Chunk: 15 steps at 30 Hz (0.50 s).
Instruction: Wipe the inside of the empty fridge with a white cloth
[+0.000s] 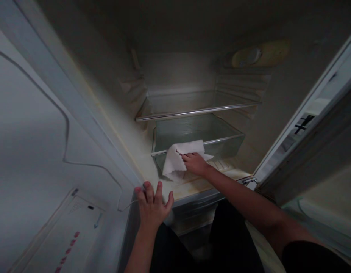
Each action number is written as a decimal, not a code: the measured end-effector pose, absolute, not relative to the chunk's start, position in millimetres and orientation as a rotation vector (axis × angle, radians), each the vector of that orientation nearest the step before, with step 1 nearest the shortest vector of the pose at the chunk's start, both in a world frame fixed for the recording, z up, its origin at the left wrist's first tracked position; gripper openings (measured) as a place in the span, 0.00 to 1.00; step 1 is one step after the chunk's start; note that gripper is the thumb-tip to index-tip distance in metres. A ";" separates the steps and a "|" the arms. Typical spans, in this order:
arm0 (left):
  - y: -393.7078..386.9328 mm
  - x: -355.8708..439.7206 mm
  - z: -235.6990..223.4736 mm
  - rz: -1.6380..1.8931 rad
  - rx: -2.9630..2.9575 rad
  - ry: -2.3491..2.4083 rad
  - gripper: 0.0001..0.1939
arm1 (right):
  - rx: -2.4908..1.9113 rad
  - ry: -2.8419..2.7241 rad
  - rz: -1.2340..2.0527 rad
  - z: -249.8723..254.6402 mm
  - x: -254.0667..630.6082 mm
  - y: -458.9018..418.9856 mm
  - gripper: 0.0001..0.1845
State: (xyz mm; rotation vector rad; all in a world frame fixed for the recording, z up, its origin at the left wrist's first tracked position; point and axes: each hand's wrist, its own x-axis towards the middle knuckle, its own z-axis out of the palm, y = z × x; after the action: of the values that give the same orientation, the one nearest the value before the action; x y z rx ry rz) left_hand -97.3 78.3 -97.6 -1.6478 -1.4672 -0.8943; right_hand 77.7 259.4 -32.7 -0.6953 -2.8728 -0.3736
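Observation:
Inside an open refrigerator, my right hand (194, 163) grips a pale cloth (177, 161) and holds it against the front of the lower glass shelf (226, 139). The cloth drapes over the shelf's front edge and hangs down toward the fridge floor, with one corner spread to the right of my fingers. My left hand (153, 203) rests with spread fingers on the lower left front corner of the fridge frame and holds nothing. Part of the shelf's front edge is hidden behind the cloth.
Above sits another glass shelf (198, 110) with a shiny front strip. A yellowed control box with a dial (254, 55) is on the right inner wall. The open fridge door (320, 189) stands at right, with a hinge (250, 181) near the floor. A cable (67, 129) runs along the left.

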 end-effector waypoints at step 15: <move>78.4 -106.7 -114.3 -0.945 -1.691 -1.503 0.51 | -0.626 -2.954 -0.164 -46.5 94.2 267.5 0.28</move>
State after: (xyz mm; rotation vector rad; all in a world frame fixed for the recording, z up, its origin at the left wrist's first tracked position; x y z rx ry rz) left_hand -106.7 78.4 -114.3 -1.6906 -1.5031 -0.9445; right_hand 94.2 267.5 -46.5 -0.6262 -2.9544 -0.1638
